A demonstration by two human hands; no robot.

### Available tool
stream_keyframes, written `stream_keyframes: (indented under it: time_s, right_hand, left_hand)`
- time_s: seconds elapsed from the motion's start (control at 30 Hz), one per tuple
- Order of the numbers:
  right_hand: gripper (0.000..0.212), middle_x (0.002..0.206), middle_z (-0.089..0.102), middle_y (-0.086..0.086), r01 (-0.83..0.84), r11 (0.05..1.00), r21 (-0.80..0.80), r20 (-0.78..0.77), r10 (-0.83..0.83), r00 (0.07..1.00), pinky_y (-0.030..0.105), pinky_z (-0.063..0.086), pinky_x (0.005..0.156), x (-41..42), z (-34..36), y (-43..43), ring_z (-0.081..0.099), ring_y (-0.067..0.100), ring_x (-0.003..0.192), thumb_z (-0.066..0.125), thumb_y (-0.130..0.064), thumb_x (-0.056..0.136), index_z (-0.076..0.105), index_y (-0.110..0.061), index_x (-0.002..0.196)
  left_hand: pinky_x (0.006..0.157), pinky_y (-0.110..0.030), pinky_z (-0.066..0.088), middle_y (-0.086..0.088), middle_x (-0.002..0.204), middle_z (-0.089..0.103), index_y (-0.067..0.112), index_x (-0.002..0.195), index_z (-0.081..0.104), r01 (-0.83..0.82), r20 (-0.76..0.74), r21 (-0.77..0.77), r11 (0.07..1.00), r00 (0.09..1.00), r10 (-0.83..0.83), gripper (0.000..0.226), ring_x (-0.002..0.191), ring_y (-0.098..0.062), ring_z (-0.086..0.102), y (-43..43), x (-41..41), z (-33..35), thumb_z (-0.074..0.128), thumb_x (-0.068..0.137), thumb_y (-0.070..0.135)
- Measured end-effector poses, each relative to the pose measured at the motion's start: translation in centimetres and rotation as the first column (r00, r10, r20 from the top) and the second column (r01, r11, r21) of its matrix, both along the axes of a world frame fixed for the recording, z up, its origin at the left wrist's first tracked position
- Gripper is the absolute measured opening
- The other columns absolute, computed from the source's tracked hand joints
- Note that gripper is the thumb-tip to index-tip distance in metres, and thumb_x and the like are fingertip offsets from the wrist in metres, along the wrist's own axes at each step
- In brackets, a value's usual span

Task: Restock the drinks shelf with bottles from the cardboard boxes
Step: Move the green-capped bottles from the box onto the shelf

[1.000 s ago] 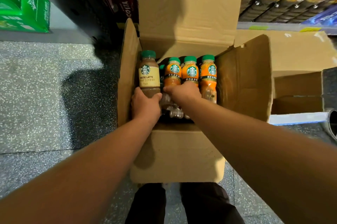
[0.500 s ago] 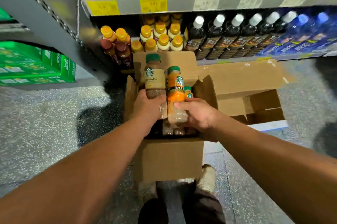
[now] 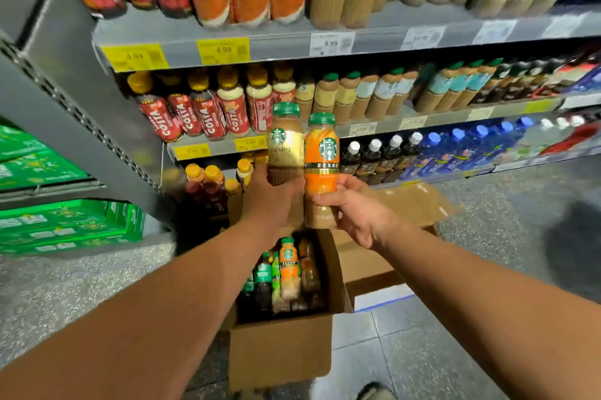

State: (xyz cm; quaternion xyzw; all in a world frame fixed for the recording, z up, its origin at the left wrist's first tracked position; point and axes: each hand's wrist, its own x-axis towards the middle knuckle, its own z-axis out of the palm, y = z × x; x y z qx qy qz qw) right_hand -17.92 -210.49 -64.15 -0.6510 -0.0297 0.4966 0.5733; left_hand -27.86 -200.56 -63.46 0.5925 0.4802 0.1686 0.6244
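My left hand (image 3: pixel 271 199) grips a cream-labelled coffee bottle (image 3: pixel 285 142) with a green cap. My right hand (image 3: pixel 356 211) grips an orange-labelled coffee bottle (image 3: pixel 322 155) with a green cap. Both bottles are upright, side by side, raised in front of the middle drinks shelf (image 3: pixel 374 129). Below my arms an open cardboard box (image 3: pixel 283 351) stands on the floor and holds several more bottles (image 3: pixel 288 269) of the same kind.
A second open cardboard box (image 3: pixel 419 204) lies to the right of the first. The shelves above and below are packed with bottled drinks (image 3: pixel 208 113). Green cartons (image 3: pixel 65 224) are stacked on the neighbouring rack at left. A shoe (image 3: pixel 374 391) shows on the speckled floor.
Both hands have lifted a bottle each out of the box and raised them to shelf height. The view has tilted up from the box to the shelves.
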Motion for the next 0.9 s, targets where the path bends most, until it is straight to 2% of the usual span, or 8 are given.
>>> stream_keyframes:
  time_s: [0.1,0.27,0.33,0.4,0.47,0.53,0.73,0.9]
  right_hand:
    - [0.042,0.105,0.070,0.015,0.010,0.999,0.036,0.054,-0.012,0.998,0.049,0.054,0.087,1.1,3.2,-0.3,0.067,0.031,0.095,0.070,0.009,0.073,0.061,-0.005,0.111]
    - [0.045,0.104,0.071,0.012,0.019,0.996,0.091,0.142,-0.032,0.989,0.046,0.058,0.078,4.2,8.0,-0.4,0.069,0.030,0.094,0.076,0.008,0.068,0.060,-0.009,0.107]
    - [0.044,0.095,0.070,0.008,0.005,0.993,0.119,0.162,-0.024,0.986,0.032,0.056,0.060,5.5,10.1,-0.7,0.068,0.025,0.083,0.074,0.010,0.070,0.058,-0.011,0.105]
    - [0.044,0.090,0.069,0.006,-0.018,0.991,0.136,0.175,-0.006,0.985,0.025,0.053,0.051,6.8,12.0,-1.2,0.067,0.021,0.076,0.073,0.011,0.071,0.057,-0.011,0.106]
    - [0.049,0.096,0.070,0.009,-0.034,0.990,0.139,0.179,0.009,0.984,0.031,0.057,0.062,8.1,13.4,-1.9,0.069,0.023,0.083,0.075,0.010,0.069,0.058,-0.008,0.111]
    - [0.051,0.100,0.070,0.010,-0.042,0.990,0.138,0.204,0.014,0.979,0.033,0.057,0.065,9.5,14.7,-2.5,0.069,0.024,0.086,0.075,0.010,0.069,0.057,-0.008,0.113]
    - [0.047,0.097,0.070,0.008,-0.054,0.988,0.146,0.248,0.016,0.969,0.040,0.057,0.077,13.0,16.8,-3.6,0.068,0.026,0.090,0.073,0.011,0.071,0.057,-0.010,0.110]
    - [0.051,0.103,0.070,0.012,-0.019,0.992,0.121,0.252,-0.012,0.968,0.039,0.058,0.072,15.3,16.7,-2.7,0.068,0.029,0.091,0.073,0.009,0.071,0.056,-0.009,0.115]
  left_hand:
    - [0.084,-0.033,0.048,0.002,0.106,0.063,0.019,0.116,0.057,0.020,-0.016,0.086,0.996,1.000,-0.019,0.040,0.097,-0.019,0.058,-0.3,1.3,3.1,0.073,0.079,0.023]
    - [0.078,-0.036,0.052,0.003,0.090,0.067,0.029,0.093,0.056,0.019,0.065,0.042,0.999,0.998,-0.021,0.026,0.090,-0.022,0.063,-1.3,3.4,8.0,0.070,0.076,0.014]
    - [0.081,-0.041,0.055,-0.003,0.097,0.070,0.027,0.099,0.059,0.017,0.143,0.019,1.000,0.989,-0.020,0.044,0.092,-0.024,0.065,-1.9,4.7,9.8,0.075,0.059,0.020]
    - [0.072,-0.034,0.057,-0.012,0.103,0.067,0.006,0.115,0.056,0.001,0.254,0.017,1.000,0.967,-0.005,0.072,0.087,-0.020,0.066,-2.4,6.1,11.1,0.076,0.046,0.016]
    - [0.067,-0.028,0.055,-0.013,0.097,0.065,-0.003,0.112,0.049,-0.023,0.300,0.021,1.000,0.954,0.016,0.070,0.084,-0.018,0.066,-3.1,7.5,12.3,0.078,0.048,0.004]
    - [0.072,-0.032,0.053,-0.006,0.094,0.062,0.005,0.109,0.048,-0.045,0.264,0.089,0.995,0.964,0.020,0.061,0.090,-0.022,0.064,-3.8,8.6,13.5,0.083,0.060,-0.002]
    - [0.060,-0.016,0.044,0.004,0.088,0.056,0.012,0.107,0.044,-0.021,0.279,0.182,0.983,0.960,-0.032,0.045,0.077,-0.004,0.056,-5.1,12.1,15.5,0.074,0.076,-0.001]
    - [0.059,-0.015,0.048,0.005,0.088,0.058,0.010,0.111,0.047,-0.034,0.304,0.162,0.986,0.953,-0.017,0.046,0.077,-0.007,0.059,-4.0,14.5,15.3,0.074,0.076,-0.001]
